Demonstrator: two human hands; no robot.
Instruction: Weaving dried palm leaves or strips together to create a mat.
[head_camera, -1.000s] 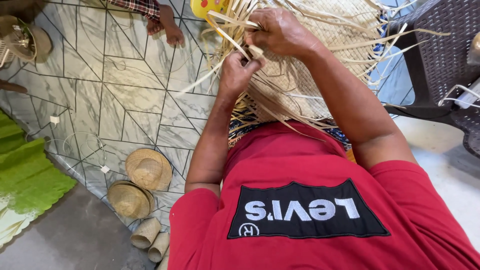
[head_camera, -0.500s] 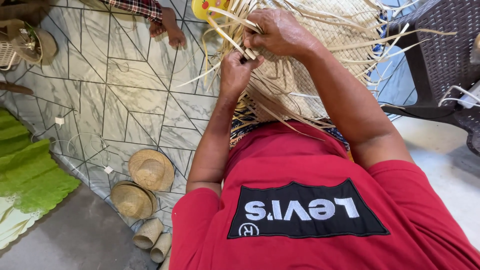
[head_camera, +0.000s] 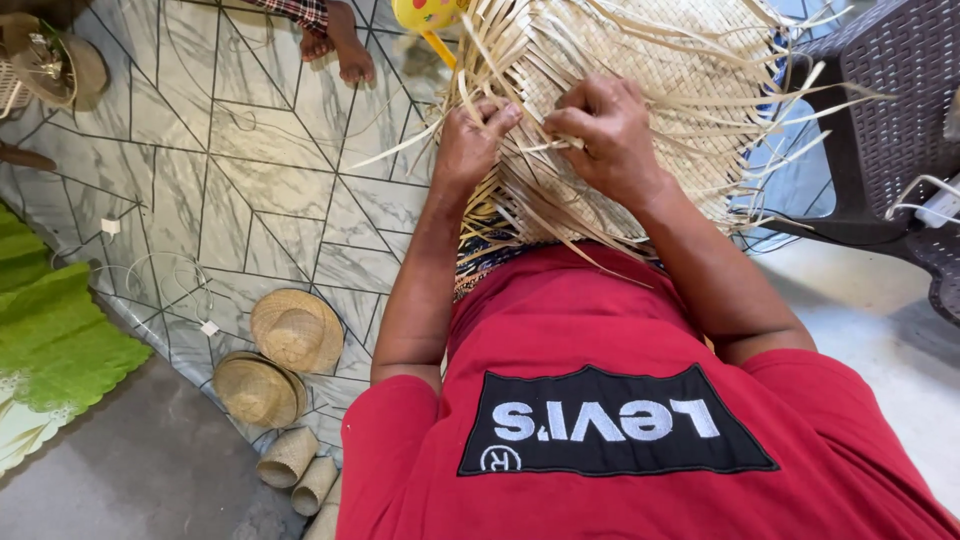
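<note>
A large woven mat (head_camera: 680, 80) of pale straw strips lies across my lap, with loose strips fanning out at its edges. My left hand (head_camera: 470, 140) pinches loose straw strips (head_camera: 500, 75) at the mat's near left edge. My right hand (head_camera: 605, 125) grips strips close beside it, fingers curled over the weave. Both hands nearly touch. I wear a red shirt.
Two finished straw hats (head_camera: 295, 328) and several small woven cylinders (head_camera: 290, 458) lie on the marbled floor sheet (head_camera: 230, 170) at lower left. Another person's bare foot (head_camera: 350, 55) rests at the top. A green mat (head_camera: 50, 330) is at left, a dark wicker chair (head_camera: 890, 110) at right.
Both hands shifted slightly lower on the mat's edge and moved closer together, working the loose strips. The floor items have not moved.
</note>
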